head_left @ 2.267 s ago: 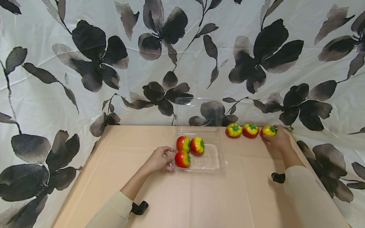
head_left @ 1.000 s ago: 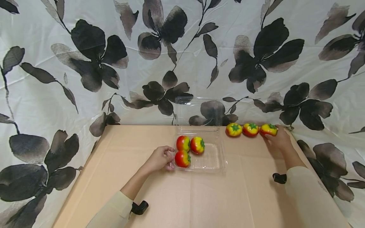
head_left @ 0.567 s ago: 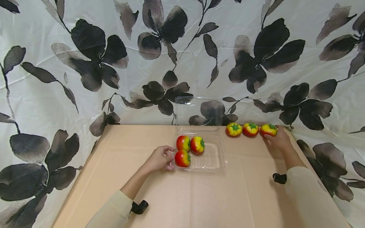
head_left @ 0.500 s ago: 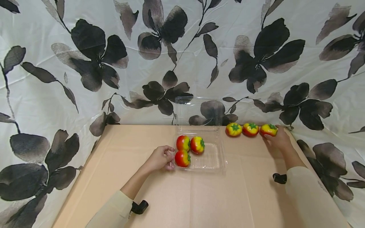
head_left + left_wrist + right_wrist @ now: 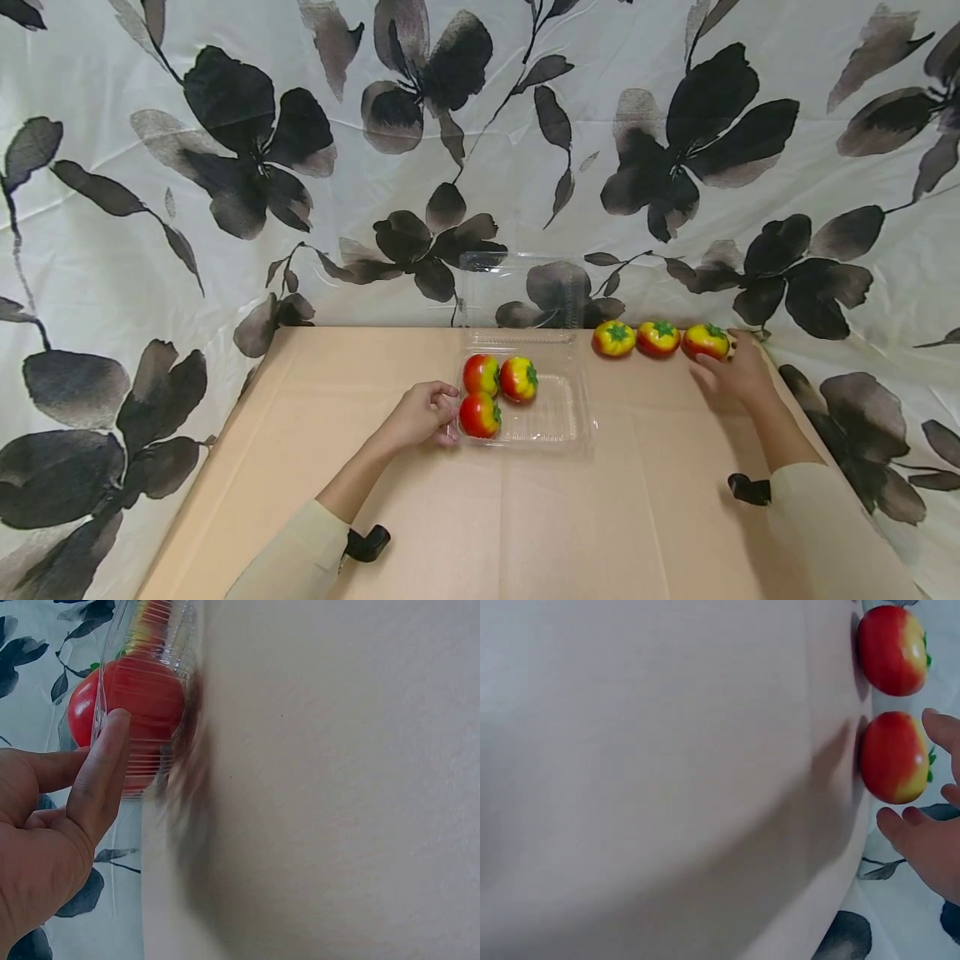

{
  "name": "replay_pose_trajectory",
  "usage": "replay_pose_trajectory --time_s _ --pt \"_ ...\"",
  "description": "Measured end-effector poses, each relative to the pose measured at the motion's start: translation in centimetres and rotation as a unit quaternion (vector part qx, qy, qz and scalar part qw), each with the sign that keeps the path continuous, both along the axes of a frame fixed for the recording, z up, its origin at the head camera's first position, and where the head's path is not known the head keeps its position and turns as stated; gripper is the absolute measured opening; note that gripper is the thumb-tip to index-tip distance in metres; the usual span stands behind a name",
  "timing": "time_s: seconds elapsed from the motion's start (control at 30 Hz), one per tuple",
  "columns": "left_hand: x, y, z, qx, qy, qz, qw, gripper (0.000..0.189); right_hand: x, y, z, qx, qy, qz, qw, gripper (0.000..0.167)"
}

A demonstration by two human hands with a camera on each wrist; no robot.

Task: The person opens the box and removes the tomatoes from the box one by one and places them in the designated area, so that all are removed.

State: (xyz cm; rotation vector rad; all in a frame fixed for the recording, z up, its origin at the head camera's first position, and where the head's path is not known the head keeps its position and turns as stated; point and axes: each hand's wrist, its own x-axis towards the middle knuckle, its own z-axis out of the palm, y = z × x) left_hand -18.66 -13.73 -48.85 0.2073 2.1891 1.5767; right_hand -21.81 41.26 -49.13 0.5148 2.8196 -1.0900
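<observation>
A clear plastic clamshell container (image 5: pixel 561 408) stands on the table with its lid (image 5: pixel 480 292) raised at the back. Three glossy red-and-yellow persimmons (image 5: pixel 518 379) with green tops sit in its left part. At the container's left edge, my left hand (image 5: pixel 416 415) pinches the rim; in the left wrist view the fingers (image 5: pixel 112 742) lie against its ribbed wall. Far right, my right hand (image 5: pixel 750 375) is beside the rightmost persimmon (image 5: pixel 705 341), thumb and fingers spread round its near side. The right wrist view shows a gap between the fingertips and that persimmon (image 5: pixel 892 757).
Two more persimmons, a middle one (image 5: pixel 658 339) and a left one (image 5: pixel 613 338), stand in the same row along the table's back edge. Behind the tan table (image 5: pixel 420 517) hangs a white cloth (image 5: pixel 555 142) with dark flowers. A black wrist camera (image 5: pixel 367 543) sits below the left sleeve.
My right hand has loosened from the rightmost persimmon and drawn back slightly to the right, its fingers wider apart. That persimmon stays in place. The left hand and container have not moved.
</observation>
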Motion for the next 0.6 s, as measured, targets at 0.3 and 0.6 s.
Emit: replay_pose_trajectory --time_s 0.3,0.6 --pt "0.0 -0.1 0.0 -0.002 -0.002 -0.001 1.0 0.035 2.8 -1.8 0.4 0.023 0.129 0.036 0.9907 0.074" --pt "0.0 -0.1 0.0 -0.007 0.001 0.003 1.0 0.034 5.1 -4.7 1.2 0.011 0.163 0.079 0.9834 0.074"
